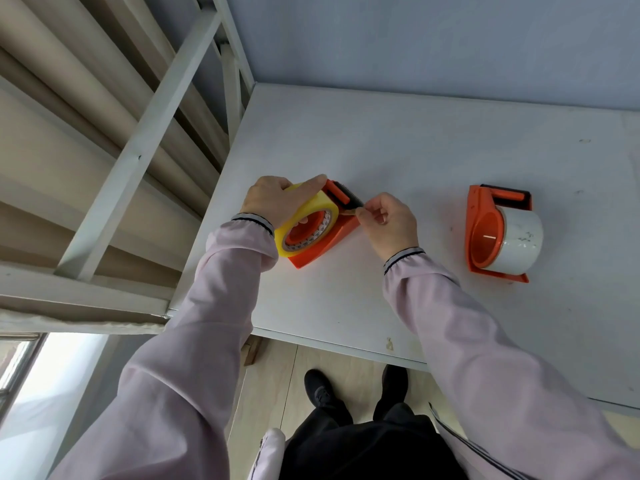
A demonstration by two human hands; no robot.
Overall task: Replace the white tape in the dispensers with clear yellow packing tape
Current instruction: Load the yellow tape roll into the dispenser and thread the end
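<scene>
Nearest me, my left hand (273, 199) grips the clear yellow tape roll (304, 223) seated in one orange plastic dispenser (341, 233) near the tabletop's (415, 150) left edge. My right hand (389, 223) pinches its free end at the cutter. Toward the right edge, the second orange dispenser (476, 216) still holds its white tape roll (521, 237).

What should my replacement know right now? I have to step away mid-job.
Left hand grips the yellow tape roll seated in the near orange dispenser.
Right hand pinches the tape end by the dispenser's roller.
Second dispenser sits to the right on the table, holding its white tape roll.
Done: first swap, nearly.
Left: finish threading it, then swap the second.
</scene>
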